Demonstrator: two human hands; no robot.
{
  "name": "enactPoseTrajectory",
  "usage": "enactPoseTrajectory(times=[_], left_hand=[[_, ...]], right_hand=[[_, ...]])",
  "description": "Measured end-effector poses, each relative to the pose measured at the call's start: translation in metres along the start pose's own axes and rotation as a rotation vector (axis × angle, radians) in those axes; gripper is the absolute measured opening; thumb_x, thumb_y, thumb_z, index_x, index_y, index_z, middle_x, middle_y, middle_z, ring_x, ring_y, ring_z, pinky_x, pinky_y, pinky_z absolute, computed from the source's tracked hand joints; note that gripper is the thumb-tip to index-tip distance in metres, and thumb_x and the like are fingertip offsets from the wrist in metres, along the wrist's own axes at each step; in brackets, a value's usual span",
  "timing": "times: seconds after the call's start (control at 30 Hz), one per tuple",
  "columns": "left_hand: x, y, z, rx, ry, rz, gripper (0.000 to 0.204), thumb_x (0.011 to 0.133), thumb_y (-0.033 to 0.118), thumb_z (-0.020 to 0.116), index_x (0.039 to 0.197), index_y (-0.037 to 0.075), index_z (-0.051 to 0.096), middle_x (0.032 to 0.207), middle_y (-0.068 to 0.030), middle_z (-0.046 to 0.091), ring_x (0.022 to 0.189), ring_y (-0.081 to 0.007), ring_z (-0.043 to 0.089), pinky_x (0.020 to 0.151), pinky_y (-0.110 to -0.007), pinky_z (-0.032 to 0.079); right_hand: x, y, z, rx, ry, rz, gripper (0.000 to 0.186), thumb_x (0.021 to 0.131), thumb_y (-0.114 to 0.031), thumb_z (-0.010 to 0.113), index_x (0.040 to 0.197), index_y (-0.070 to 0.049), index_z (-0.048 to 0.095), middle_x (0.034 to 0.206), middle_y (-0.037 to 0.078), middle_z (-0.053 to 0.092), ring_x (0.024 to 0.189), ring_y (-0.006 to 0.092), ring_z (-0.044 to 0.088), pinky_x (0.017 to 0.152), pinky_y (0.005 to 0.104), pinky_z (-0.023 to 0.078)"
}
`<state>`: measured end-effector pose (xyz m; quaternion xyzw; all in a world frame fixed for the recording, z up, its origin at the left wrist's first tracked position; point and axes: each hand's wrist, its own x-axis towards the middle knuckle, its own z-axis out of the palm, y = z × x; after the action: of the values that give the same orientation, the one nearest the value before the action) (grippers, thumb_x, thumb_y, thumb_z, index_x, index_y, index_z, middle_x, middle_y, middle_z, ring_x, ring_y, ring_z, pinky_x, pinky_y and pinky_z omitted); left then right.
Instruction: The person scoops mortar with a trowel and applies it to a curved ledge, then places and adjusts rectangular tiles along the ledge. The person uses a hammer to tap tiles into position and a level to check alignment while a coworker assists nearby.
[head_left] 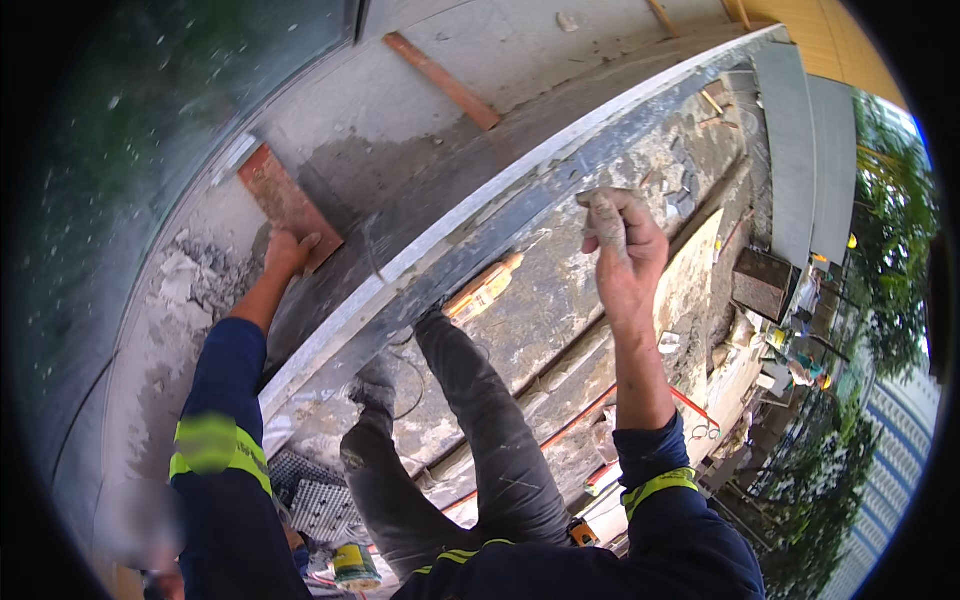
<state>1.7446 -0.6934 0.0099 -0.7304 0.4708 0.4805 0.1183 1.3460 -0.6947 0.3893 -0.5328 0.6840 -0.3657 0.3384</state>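
Observation:
My left hand (290, 252) is closed round the lower end of a reddish-brown wooden board (280, 195). That board leans between the wall-side ledge and a long dark slab (440, 180) with a pale edge. Above the ground on the slab's other side, my right hand (625, 235) is raised, its fingers curled and pinched together. A greyish tip shows at the pinch; whether it is a fingertip or a small object is unclear. Below the right hand, an orange-yellow elongated object (485, 287) lies against the slab's base, near my foot.
Another reddish board (440, 80) spans the gap farther along. Broken rubble (190, 280) lies beside the glass pane (150, 130). Large grey panels (785, 150) and a rusty box (760, 283) stand at right. A can (355, 567) sits near my legs; a red hose (575, 428) crosses the ground.

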Motion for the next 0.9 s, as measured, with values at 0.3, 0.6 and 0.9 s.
enactPoseTrajectory(times=[0.3, 0.6, 0.9], left_hand=[[-0.007, 0.006, -0.019, 0.122, -0.110, -0.047, 0.109, 0.090, 0.073, 0.072, 0.149, -0.014, 0.041, 0.127, -0.0325, 0.071, 0.099, -0.0421, 0.078, 0.072, -0.048, 0.067], [-0.075, -0.004, -0.109, 0.160, 0.082, 0.304, 0.051, 0.084, 0.025, 0.076, 0.134, 0.014, 0.077, 0.104, -0.0199, 0.080, 0.098, -0.0323, 0.078, 0.090, -0.043, 0.059], [-0.374, -0.026, -0.103, -0.508, 0.707, 0.497, 0.035, 0.097, 0.009, 0.066, 0.130, 0.007, 0.077, 0.094, -0.0083, 0.077, 0.078, -0.0132, 0.072, 0.070, -0.029, 0.054]], right_hand=[[-0.142, 0.134, -0.028, -0.434, -0.308, 0.404, 0.026, 0.104, -0.023, 0.072, 0.093, 0.001, 0.071, 0.075, 0.006, 0.071, 0.066, 0.0144, 0.066, 0.062, 0.0322, 0.053], [-0.540, 0.211, -0.180, -0.090, 0.263, 1.476, 0.031, 0.103, -0.029, 0.066, 0.121, -0.003, 0.069, 0.087, 0.008, 0.070, 0.065, 0.0160, 0.064, 0.055, 0.0308, 0.053], [-0.710, 0.202, -0.125, 0.043, -0.166, 1.467, 0.034, 0.102, -0.030, 0.069, 0.121, -0.002, 0.072, 0.095, 0.010, 0.075, 0.068, 0.0178, 0.069, 0.057, 0.0333, 0.056]])
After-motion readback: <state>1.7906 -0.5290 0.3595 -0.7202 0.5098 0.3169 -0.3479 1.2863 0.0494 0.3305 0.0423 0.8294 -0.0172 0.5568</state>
